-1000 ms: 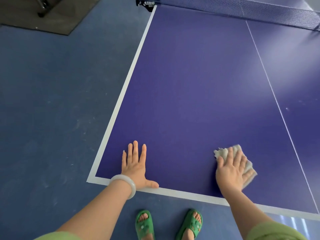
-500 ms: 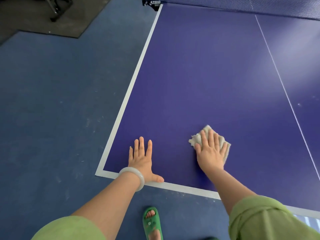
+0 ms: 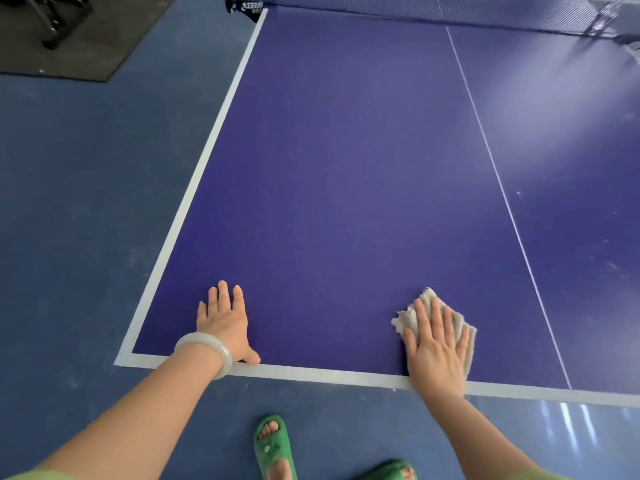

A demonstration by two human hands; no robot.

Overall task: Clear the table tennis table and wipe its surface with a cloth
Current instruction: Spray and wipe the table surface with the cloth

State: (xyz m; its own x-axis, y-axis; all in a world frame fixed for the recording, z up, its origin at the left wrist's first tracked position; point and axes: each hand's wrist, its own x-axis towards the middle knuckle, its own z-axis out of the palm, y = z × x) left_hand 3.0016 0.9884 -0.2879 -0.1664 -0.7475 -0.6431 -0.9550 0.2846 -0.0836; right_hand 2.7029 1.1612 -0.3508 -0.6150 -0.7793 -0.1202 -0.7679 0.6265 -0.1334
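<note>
Fingers [image 3: 437, 318] of right hand [image 3: 434, 355] flat and spread, pressing pale cloth [image 3: 403, 320] onto purple table tennis table [image 3: 346, 168] near its front white edge line, left of centre line. Left hand [image 3: 225, 322] flat, palm down, fingers extended and close together, holding nothing, near front left corner. White bangle [image 3: 207, 351] on left wrist. Green sandal [image 3: 273, 448] on floor below. Net [image 3: 433, 6] at far end.

The surface [image 3: 346, 168] is dark purple-blue with a white border and a thin white centre line, the net [image 3: 450, 8] across its far end. A crumpled grey cloth [image 3: 403, 320] lies flat on it near the near edge, left of the centre line, pressed under the right hand [image 3: 436, 351]. The left hand [image 3: 225, 320] lies flat well left of the cloth, by the near corner.
</note>
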